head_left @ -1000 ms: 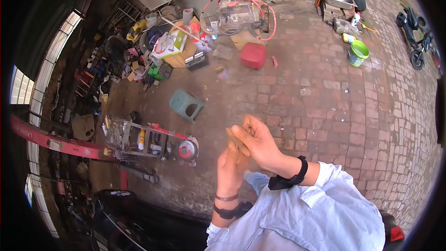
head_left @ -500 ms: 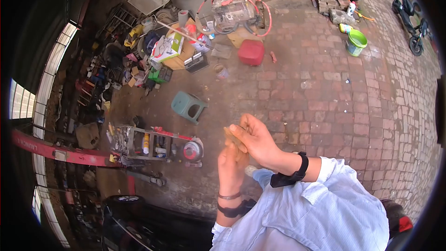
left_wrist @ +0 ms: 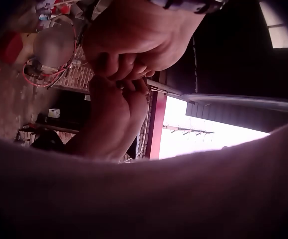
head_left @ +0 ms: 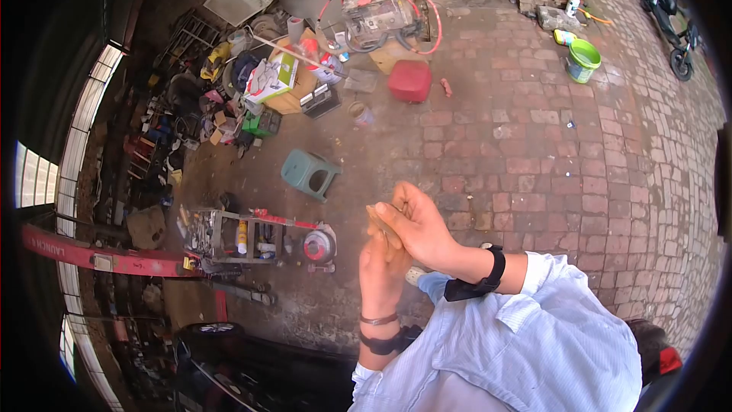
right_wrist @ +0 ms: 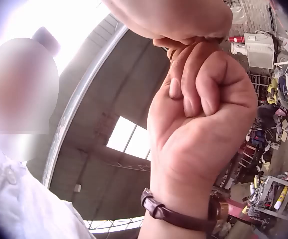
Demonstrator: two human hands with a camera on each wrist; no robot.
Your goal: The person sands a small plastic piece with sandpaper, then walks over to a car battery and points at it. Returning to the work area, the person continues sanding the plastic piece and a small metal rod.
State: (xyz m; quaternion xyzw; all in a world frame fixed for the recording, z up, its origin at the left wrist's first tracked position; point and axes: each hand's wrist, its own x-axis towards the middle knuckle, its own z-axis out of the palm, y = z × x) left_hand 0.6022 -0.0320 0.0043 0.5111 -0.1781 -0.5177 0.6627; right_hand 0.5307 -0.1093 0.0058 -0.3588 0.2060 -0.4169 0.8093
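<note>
In front of the blue shirt, both hands meet in the head view. My right hand (head_left: 421, 227) curls its fingers and pinches a small tan-brown piece (head_left: 374, 218) under the thumb; its kind I cannot tell. My left hand (head_left: 381, 275), just below, grips the same piece from underneath, its fingertips against the right hand's. In the right wrist view the left hand (right_wrist: 203, 99) shows three fingers folded into the palm, with the right hand (right_wrist: 178, 17) above it. The left wrist view shows the right hand's curled fingers (left_wrist: 126, 64) meeting the left hand (left_wrist: 114, 117). The piece is mostly hidden by fingers.
A grey-green stool (head_left: 310, 173) stands on the floor ahead. To the left are a tool cart (head_left: 236, 236) and a red lift arm (head_left: 107, 258). Beyond lie a red can (head_left: 410, 81), a machine with red hoses (head_left: 381, 19) and a green bucket (head_left: 583, 61).
The head view has tilted a little, so the far floor objects sit higher in it. Both hands stay together on the small piece, with only slight finger movement.
</note>
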